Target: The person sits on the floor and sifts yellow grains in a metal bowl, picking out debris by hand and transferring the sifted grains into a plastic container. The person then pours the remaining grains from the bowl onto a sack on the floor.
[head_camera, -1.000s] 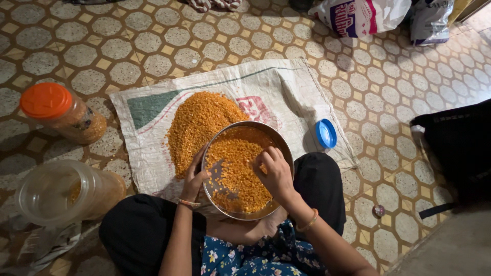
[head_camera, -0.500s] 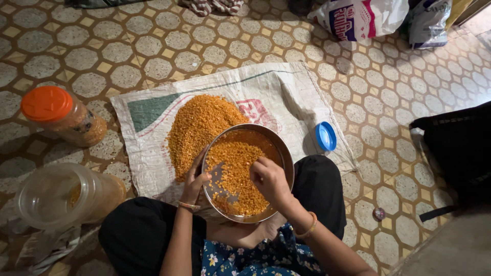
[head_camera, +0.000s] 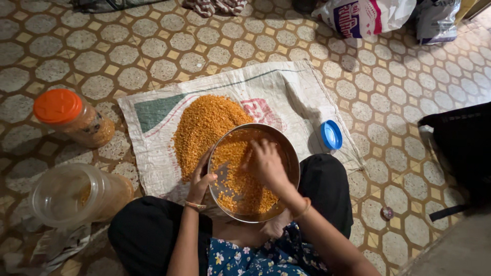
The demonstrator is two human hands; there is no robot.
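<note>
On our lap we steady the steel bowl [head_camera: 286,153]: our left hand [head_camera: 200,179] clamped on its rim, our right hand [head_camera: 266,161] spread flat in its orange lentils [head_camera: 240,179]. Beyond lies the lentil heap [head_camera: 202,125] on a woven sack [head_camera: 286,92].

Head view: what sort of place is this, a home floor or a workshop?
Probably a home floor: patterned floor tiles, a woven sack spread out with orange lentils, and plastic storage jars beside a seated person sorting in a metal bowl.
</note>
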